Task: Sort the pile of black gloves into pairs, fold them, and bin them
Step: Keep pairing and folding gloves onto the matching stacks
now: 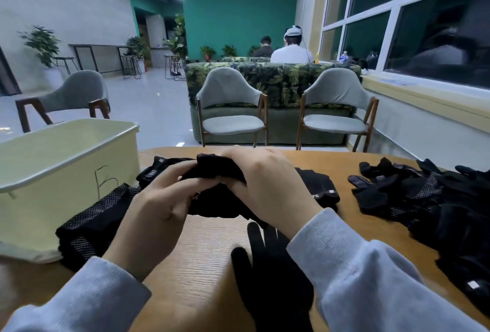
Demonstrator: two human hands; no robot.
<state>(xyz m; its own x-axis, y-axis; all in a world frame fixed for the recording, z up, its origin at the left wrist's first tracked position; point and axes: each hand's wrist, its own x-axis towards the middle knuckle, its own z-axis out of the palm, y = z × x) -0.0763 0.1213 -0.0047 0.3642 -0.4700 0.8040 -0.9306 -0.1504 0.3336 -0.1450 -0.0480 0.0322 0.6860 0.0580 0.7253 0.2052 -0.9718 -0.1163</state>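
Observation:
Both of my hands grip one bunched black glove bundle (212, 199) above the middle of the wooden table (201, 265). My left hand (156, 204) curls round its left side, and my right hand (262, 185) covers its top with the fingers curled over. A single black glove (270, 273) lies flat on the table below my right wrist. A loose pile of black gloves (437, 207) sits at the right. A folded dotted glove pair (90, 223) lies at the left beside the cream bin (66, 172). More black gloves (320, 188) lie behind my hands.
The cream bin stands at the table's left edge, marked with a handwritten letter. Beyond the far table edge stand two grey chairs (233, 116) and a leaf-patterned sofa (281, 79). Two people sit far back. Windows run along the right wall.

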